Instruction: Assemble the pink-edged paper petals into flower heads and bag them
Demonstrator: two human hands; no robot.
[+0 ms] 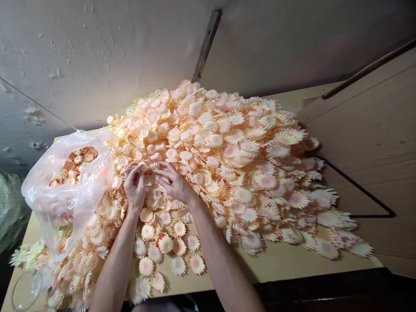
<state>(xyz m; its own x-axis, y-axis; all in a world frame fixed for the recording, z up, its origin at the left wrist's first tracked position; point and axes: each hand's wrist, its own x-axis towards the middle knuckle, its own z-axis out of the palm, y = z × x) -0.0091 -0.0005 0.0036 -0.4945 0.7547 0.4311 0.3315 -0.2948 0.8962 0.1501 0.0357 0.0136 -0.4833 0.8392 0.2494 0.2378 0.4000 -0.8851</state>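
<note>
A big heap of cream and pink artificial flower heads [227, 156] covers a wooden table [286, 260]. My left hand [134, 187] and my right hand [173, 181] meet at the near left side of the heap. Both have fingers curled and pinched together on flower heads between them at about the heap's edge. Which single flower each hand grips is hard to make out. Loose flower heads [169, 247] lie flat on the table between my forearms.
A clear plastic bag [65, 190] with more flower pieces in it sits at the left of the table. A grey wall [97, 52] rises behind. A wooden board [373, 130] with a dark metal rod lies to the right. A glass rim [22, 290] shows at bottom left.
</note>
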